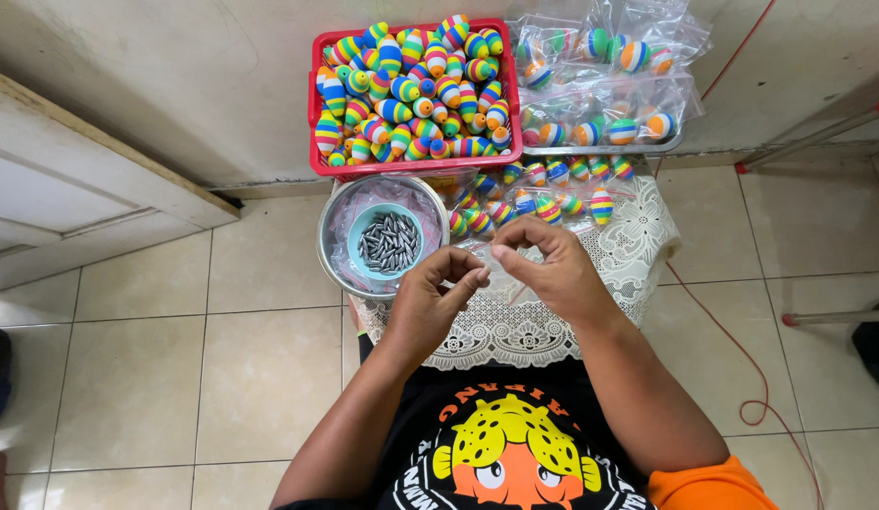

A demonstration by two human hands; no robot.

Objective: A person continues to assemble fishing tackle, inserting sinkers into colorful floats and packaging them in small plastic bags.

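Note:
My left hand [432,300] and my right hand [545,266] meet over a small table covered with a white lace cloth [515,326]. Both pinch a small clear plastic bag [485,257] between thumb and fingers; what is in it cannot be made out. Just beyond the hands lie clear bags of rainbow-striped oval floats [529,203]. To the left of my left hand stands a metal bowl [328,227] lined with plastic, with a small teal bowl of grey metal sinkers [387,243] inside.
A red plastic basket [315,113] heaped with striped floats sits at the back. Right of it a tray [600,147] holds more bagged floats. Beige floor tiles surround the table. A red cord [732,340] trails across the floor at right.

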